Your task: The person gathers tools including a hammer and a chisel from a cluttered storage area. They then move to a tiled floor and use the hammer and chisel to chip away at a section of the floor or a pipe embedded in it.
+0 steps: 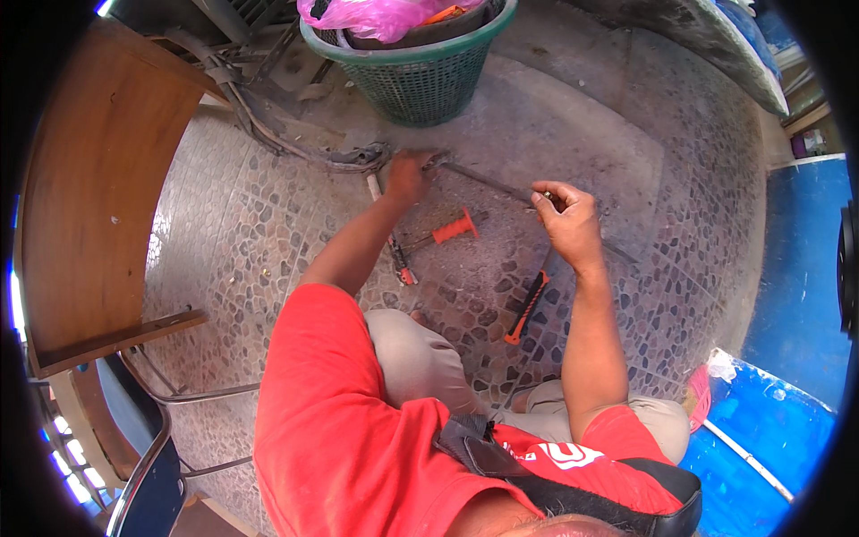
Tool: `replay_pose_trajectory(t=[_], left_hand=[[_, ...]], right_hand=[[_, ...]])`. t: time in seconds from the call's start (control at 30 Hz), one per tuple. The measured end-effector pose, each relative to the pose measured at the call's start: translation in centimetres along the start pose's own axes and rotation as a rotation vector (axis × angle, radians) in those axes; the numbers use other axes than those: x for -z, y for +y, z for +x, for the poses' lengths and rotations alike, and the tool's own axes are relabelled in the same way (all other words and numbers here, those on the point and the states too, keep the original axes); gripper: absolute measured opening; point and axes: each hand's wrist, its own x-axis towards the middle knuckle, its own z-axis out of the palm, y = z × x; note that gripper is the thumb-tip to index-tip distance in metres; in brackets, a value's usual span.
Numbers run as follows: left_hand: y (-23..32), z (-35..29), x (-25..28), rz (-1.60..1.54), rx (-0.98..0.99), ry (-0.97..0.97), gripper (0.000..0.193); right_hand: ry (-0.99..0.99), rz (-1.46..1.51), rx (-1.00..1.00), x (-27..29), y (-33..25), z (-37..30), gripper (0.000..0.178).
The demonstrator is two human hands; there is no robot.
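On the floor in front of me, a long dark metal bar [489,181] slants from upper left to lower right. My left hand [412,175] is closed at the bar's left end, its fingertips partly hidden. Beside the bar, my right hand [573,225] pinches a small brass-coloured piece [549,195] between thumb and fingers; its exact kind is too small to tell. Between my arms lies a chisel-like tool with a red guarded grip [456,226]. A tool with a black-and-orange handle [526,309] lies below my right hand, its head hidden.
Another tool with a red-and-black end [405,273] lies by my left forearm. Beyond my hands stands a green basket [416,85] holding a pink plastic bag [385,18]. Thick cables [295,152] run at upper left. A wooden panel [107,188] and metal-framed chair [148,447] flank the left; blue panels [805,268] the right.
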Motion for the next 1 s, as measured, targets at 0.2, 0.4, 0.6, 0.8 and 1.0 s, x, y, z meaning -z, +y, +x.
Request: replay_pose_trajectory(t=[0.2, 0.4, 0.6, 0.8, 1.0], left_hand=[[0.2, 0.1, 0.9, 0.015, -0.017, 0.068, 0.059], [3.2, -1.1, 2.6, 0.076, -0.248, 0.06, 0.06], [10.0, -1.2, 1.8, -0.288, -0.336, -0.141, 0.033], [10.1, -0.9, 1.5, -0.418, -0.223, -0.234, 0.016], [5.3, 0.7, 3.8, -0.427, 0.227, 0.036, 0.02]], right_hand=[[-0.054, 0.002, 0.024, -1.7, 0.4, 0.0, 0.023], [-0.09, 0.023, 0.016, -2.9, 1.0, 0.6, 0.026], [-0.164, -0.014, -0.01, -4.6, 1.6, 1.8, 0.027], [-0.181, 0.11, -0.024, -6.0, 1.5, 2.5, 0.036], [0.23, -0.014, -0.035, -4.5, 7.9, 2.2, 0.063]])
